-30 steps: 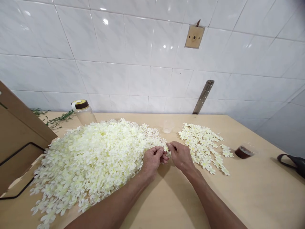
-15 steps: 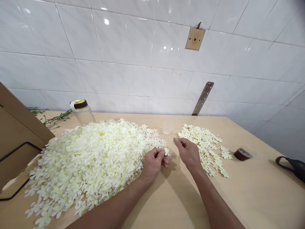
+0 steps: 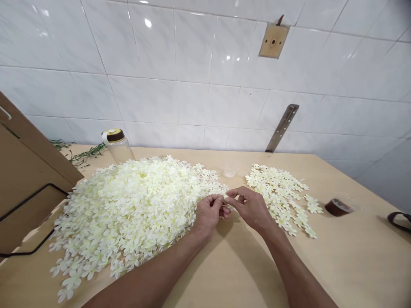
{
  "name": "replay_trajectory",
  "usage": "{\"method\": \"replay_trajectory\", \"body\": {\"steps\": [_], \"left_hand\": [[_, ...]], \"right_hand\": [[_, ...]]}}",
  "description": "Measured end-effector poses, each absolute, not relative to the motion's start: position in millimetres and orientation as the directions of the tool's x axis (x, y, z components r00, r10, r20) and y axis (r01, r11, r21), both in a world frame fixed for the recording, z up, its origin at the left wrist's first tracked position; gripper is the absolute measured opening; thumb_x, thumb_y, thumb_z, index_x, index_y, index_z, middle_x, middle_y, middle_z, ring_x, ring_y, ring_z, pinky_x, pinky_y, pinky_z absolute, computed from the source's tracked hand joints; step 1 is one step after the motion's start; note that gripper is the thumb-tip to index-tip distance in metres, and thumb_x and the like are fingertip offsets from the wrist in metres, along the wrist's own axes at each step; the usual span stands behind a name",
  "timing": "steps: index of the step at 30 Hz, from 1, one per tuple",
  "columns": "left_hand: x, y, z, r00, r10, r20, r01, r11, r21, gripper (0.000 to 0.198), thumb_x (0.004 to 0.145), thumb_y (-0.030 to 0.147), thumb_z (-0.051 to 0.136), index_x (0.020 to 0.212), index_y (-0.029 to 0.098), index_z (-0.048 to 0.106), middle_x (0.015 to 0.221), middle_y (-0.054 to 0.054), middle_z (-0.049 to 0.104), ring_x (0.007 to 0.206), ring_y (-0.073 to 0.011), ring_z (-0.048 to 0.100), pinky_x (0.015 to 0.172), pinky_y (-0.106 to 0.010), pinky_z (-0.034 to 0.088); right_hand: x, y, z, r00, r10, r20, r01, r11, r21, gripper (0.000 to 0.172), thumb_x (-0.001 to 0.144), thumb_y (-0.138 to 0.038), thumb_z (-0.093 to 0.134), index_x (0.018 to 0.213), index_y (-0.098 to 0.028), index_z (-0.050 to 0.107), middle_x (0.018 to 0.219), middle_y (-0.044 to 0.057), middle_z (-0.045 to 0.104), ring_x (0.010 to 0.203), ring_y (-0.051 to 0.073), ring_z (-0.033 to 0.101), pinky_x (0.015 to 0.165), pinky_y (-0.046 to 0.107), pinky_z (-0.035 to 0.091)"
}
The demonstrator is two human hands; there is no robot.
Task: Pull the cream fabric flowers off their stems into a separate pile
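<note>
Moving toward nine o'clock, the right hand [image 3: 253, 208], grip unclear, is meeting the left hand's [image 3: 208, 214] pinched, probably flimsy artificial flower [image 3: 226, 197], best held centrally.

From my remote station I see heaped flowers [image 3: 138, 205], soft and matt, cloth or thin plastic, I cannot tell which; the worktop [image 3: 205, 278] looks like smooth, low-sheen wood; the wall tiles [image 3: 192, 102] are glossy, catching bright spots; the perforated strip [image 3: 282, 127] is dull metal; the box [image 3: 28, 179] is matt cardboard; the bottle [image 3: 119, 150] and small cup [image 3: 230, 170] look like clear plastic.
</note>
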State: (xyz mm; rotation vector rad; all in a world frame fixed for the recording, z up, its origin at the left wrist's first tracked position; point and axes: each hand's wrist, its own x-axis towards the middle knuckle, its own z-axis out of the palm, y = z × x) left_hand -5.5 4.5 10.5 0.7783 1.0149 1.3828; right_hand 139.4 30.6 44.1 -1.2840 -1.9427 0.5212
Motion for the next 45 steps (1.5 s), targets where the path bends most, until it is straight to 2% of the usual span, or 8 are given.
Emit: {"method": "replay_trajectory", "body": {"steps": [6,14,26,31,38,42,45], "left_hand": [[-6,7,8,-0.058,0.988,-0.141,-0.499,0.093,0.862,0.028,0.074,0.038,0.073,0.080,0.011,0.066,0.055,-0.002,0.065,0.045,-0.0096,0.055,0.049,-0.021,0.046],[-8,4,13,-0.030,0.988,-0.149,-0.506,0.114,0.855,0.032,0.073,0.041,0.076,0.075,0.011,0.065,0.054,-0.003,0.064,0.044,-0.0093,0.054,0.048,-0.021,0.044],[-8,3,15,-0.060,0.989,-0.136,-0.412,0.100,0.906,0.027,0.078,0.038,0.070,0.072,0.012,0.064,0.054,-0.002,0.064,0.042,-0.0086,0.054,0.048,-0.021,0.043],[-7,4,13,-0.056,0.988,-0.147,-0.431,0.109,0.896,0.026,0.078,0.038,0.070,0.073,0.013,0.063,0.056,-0.002,0.064,0.043,-0.0089,0.054,0.048,-0.022,0.045],[-7,4,11,-0.052,0.991,-0.127,-0.438,0.092,0.894,0.026,0.075,0.037,0.073,0.078,0.013,0.064,0.057,-0.002,0.065,0.046,-0.0107,0.057,0.050,-0.023,0.047],[-7,3,14,-0.049,0.990,-0.132,-0.426,0.099,0.899,0.025,0.075,0.037,0.072,0.076,0.013,0.063,0.055,-0.001,0.064,0.043,-0.0096,0.055,0.049,-0.022,0.045],[-7,3,15,-0.046,0.988,-0.150,-0.435,0.115,0.893,0.027,0.075,0.038,0.072,0.075,0.013,0.062,0.054,-0.002,0.065,0.042,-0.0092,0.054,0.048,-0.021,0.044]], "right_hand": [[134,32,40,-0.192,0.921,0.339,0.606,0.382,-0.698,0.018,0.082,-0.042,0.068,0.085,-0.025,0.075,0.083,0.002,0.073,0.063,0.015,0.060,0.062,0.028,0.049],[134,30,41,-0.185,0.926,0.328,0.586,0.372,-0.720,0.022,0.083,-0.041,0.066,0.074,-0.023,0.073,0.071,0.002,0.071,0.066,0.018,0.064,0.061,0.027,0.048],[132,28,40,-0.256,0.901,0.351,0.690,0.425,-0.586,0.032,0.093,-0.035,0.048,0.071,-0.020,0.065,0.066,0.001,0.065,0.061,0.016,0.057,0.058,0.026,0.038],[132,28,40,-0.215,0.940,0.266,0.702,0.338,-0.627,0.037,0.093,-0.039,0.046,0.065,-0.020,0.061,0.052,-0.002,0.055,0.050,0.014,0.052,0.054,0.025,0.036],[130,28,43,-0.143,0.954,0.263,0.727,0.282,-0.626,0.035,0.088,-0.046,0.054,0.070,-0.021,0.070,0.063,0.001,0.066,0.060,0.017,0.059,0.057,0.026,0.039],[135,31,44,-0.089,0.974,0.206,0.655,0.213,-0.725,0.042,0.088,-0.053,0.051,0.065,-0.020,0.065,0.055,0.000,0.061,0.048,0.016,0.057,0.052,0.026,0.041],[145,35,45,0.041,0.973,0.229,0.592,0.161,-0.790,0.043,0.088,-0.057,0.051,0.071,-0.020,0.066,0.052,-0.001,0.061,0.043,0.016,0.056,0.049,0.027,0.043]]}}
